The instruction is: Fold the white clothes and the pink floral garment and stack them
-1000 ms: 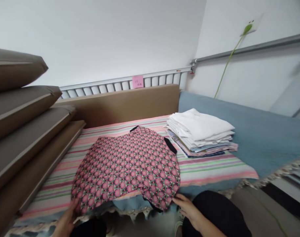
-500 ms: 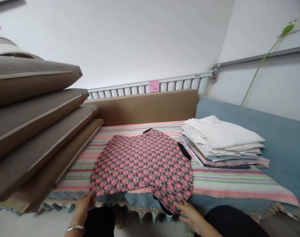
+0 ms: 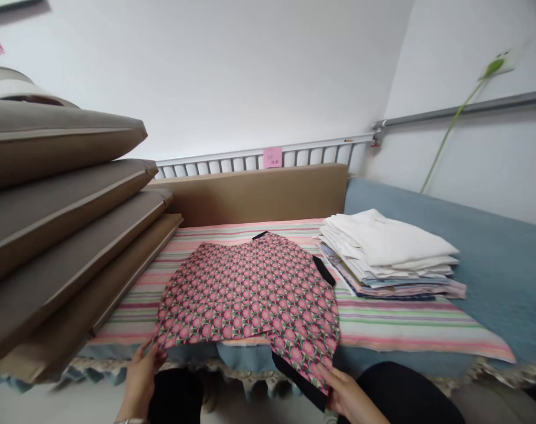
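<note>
A pink floral shirt with black trim (image 3: 250,288) lies spread on a striped cloth (image 3: 382,324), its near edge reaching the front of the seat. My left hand (image 3: 142,368) is closed on the shirt's near left corner. My right hand (image 3: 342,391) pinches the near right part, which looks like a sleeve, close to its black band; this part hangs over the front edge. The fingertips of the right hand are partly hidden by the fabric. A stack of folded clothes (image 3: 386,247), white on top, lies to the shirt's right.
Thick grey-brown cushions (image 3: 69,229) are piled at the left. A long brown cushion (image 3: 259,191) stands along the back, before a white radiator (image 3: 303,157) with a pink note (image 3: 272,157). A blue cover (image 3: 492,253) drapes the right side.
My right hand has moved slightly down and right, pulling the sleeve part out so more black band shows. My left hand stays at its corner. The view has shifted a little.
</note>
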Tool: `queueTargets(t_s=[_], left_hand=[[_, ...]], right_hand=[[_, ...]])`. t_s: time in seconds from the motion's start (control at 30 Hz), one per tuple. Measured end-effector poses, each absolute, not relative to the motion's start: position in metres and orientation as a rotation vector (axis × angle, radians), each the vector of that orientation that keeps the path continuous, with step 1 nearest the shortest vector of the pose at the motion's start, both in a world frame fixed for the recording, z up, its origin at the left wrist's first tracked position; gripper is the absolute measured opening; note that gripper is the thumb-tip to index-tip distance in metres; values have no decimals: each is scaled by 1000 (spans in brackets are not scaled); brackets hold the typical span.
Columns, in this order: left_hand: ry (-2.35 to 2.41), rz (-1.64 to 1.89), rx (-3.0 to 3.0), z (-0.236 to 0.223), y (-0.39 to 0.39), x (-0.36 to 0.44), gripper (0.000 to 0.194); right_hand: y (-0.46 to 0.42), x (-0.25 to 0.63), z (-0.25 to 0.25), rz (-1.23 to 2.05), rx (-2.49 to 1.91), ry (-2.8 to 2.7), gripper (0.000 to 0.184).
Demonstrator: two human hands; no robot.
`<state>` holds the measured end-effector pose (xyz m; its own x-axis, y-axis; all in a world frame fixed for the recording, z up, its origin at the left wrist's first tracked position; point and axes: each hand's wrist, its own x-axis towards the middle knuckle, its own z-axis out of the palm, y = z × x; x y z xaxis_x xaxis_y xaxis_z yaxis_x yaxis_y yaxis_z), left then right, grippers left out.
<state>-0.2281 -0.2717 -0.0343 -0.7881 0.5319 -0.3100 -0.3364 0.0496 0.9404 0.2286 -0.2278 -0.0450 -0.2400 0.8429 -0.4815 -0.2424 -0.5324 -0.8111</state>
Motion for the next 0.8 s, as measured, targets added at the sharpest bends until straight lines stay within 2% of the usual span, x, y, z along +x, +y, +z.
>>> queueTargets(t_s=[0.13,0.37,0.5,0.6,0.8], left_hand=[[1639,1842,136,-21,-279,-218,53],[1738,1787,206,-22,-315,-214,59],[1783,1764,264,-25,-315,-220,56],[1752,1802,237,-10,-297,-222,53],[1680,1840,237,37,-223,-234,31]], right_hand=[[-235,239,-34,1916,-1248,-836,53],[-264,259,-2,1981,-1224,-803,43],[-263,259,18,2031,-1244,-758,38],[-243,253,44,1987,-1144,-808,32],[-138,219,85,1983,-1066,-883,23]])
